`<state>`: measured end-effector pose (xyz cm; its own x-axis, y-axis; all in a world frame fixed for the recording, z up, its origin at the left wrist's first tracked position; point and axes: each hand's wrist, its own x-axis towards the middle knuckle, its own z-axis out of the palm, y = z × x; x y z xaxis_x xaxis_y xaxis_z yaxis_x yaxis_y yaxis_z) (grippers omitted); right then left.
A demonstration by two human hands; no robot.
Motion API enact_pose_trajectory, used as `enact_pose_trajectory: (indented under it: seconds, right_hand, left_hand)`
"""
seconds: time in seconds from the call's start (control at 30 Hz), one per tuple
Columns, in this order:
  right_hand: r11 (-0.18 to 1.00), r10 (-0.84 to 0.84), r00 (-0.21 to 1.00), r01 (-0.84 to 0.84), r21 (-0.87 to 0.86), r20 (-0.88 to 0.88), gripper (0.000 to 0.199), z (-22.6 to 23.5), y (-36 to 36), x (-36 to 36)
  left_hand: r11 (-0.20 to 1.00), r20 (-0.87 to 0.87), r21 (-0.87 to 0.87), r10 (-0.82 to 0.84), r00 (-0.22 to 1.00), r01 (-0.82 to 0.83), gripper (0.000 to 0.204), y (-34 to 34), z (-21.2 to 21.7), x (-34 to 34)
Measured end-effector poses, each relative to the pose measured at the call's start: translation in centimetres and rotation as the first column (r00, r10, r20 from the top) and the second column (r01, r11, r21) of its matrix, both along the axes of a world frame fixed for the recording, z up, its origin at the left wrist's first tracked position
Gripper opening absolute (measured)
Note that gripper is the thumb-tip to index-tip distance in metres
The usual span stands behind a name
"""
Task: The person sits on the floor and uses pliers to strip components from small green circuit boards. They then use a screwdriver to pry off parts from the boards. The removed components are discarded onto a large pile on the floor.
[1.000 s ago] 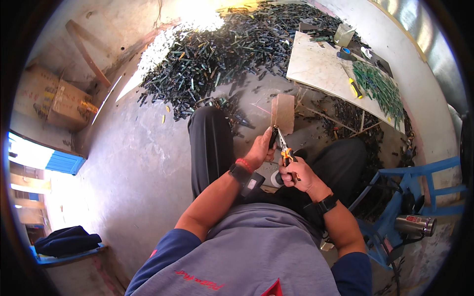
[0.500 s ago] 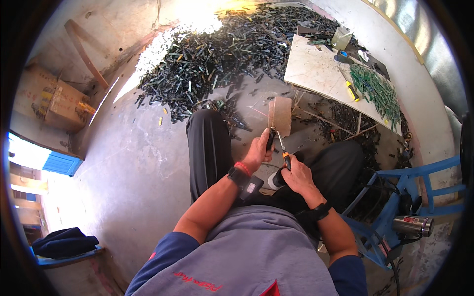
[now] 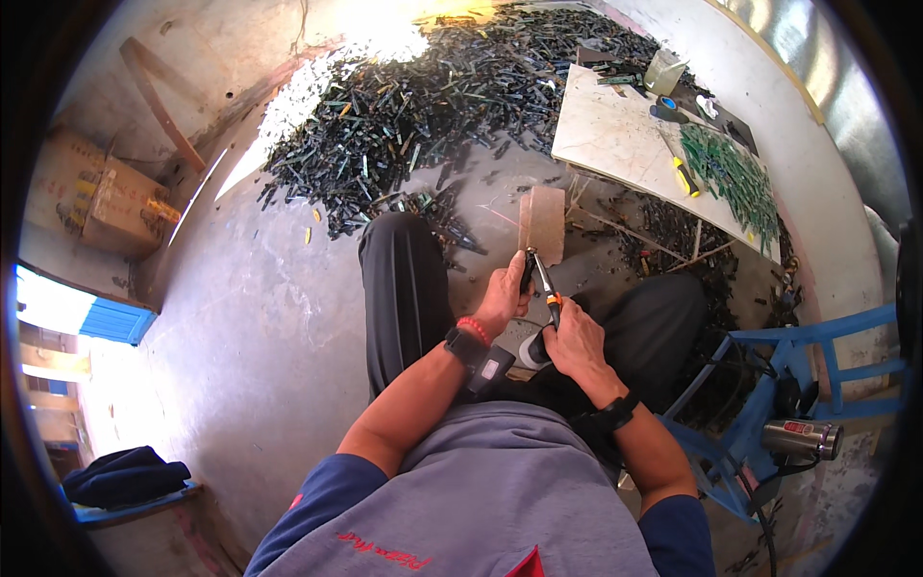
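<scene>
I sit with my knees apart over a concrete floor. My left hand grips a small dark piece between the knees. My right hand holds a tool with an orange-and-black handle, its tip against that piece. Both hands are close together, nearly touching. A small brown board lies on the floor just beyond them. What the dark piece is exactly cannot be made out.
A big heap of dark green-black scrap pieces covers the floor ahead. A pale board at the right carries a yellow-handled tool, green pieces, a plastic jar. A blue metal frame and a steel flask stand at my right, cardboard boxes at left.
Both hands stay together on the piece and tool, shifted slightly. The view has tilted a little, nothing was let go.
</scene>
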<state>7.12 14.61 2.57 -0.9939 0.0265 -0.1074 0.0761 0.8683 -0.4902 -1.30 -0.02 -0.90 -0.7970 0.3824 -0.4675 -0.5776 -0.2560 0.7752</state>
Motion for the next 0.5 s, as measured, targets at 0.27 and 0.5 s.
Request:
enact_pose_trajectory:
  seconds: [0.27, 0.5]
  right_hand:
    - [1.000, -0.014, 0.997, 0.012, 0.028, 0.080, 0.032, 0.6, -0.9, -0.1]
    - [1.000, -0.008, 0.983, 0.011, -0.014, 0.185, 0.035, 1.9, -1.2, -0.8]
  left_hand:
    - [0.967, -0.235, -0.237, 0.032, 0.971, -0.089, 0.065, 0.8, -0.8, 0.3]
    - [0.886, -0.413, -0.426, -0.010, 0.911, -0.183, 0.071, 0.9, -2.1, 0.2]
